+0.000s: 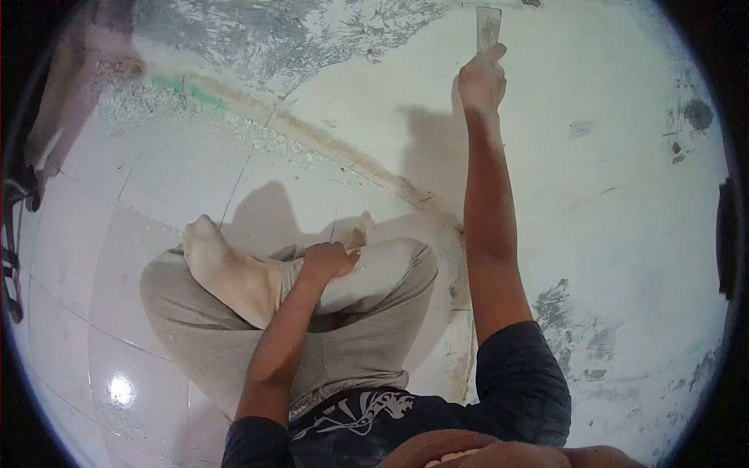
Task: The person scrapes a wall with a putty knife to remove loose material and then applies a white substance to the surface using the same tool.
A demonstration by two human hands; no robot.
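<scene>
My right hand point(483, 84) is closed around a putty knife point(488, 27), its flat pale blade pointing up against the wall point(601, 203). That arm is stretched far out, and the knife's handle is hidden in the fist. Across my lap, my left hand point(331, 260) lies closed on the grey trousers point(367, 288). A small pale, dusty thing point(359, 232) sticks out just beyond its fingers; what it is I cannot make out. Beside this hand is my dusty foot point(222, 261), with the legs crossed.
Grey patches point(273, 39) show where the wall's pale coating is gone. Flakes and crumbs point(148, 101) lie on the tiled floor point(70, 257) along the wall's base. At the far left edge stands a dark object point(15, 234).
</scene>
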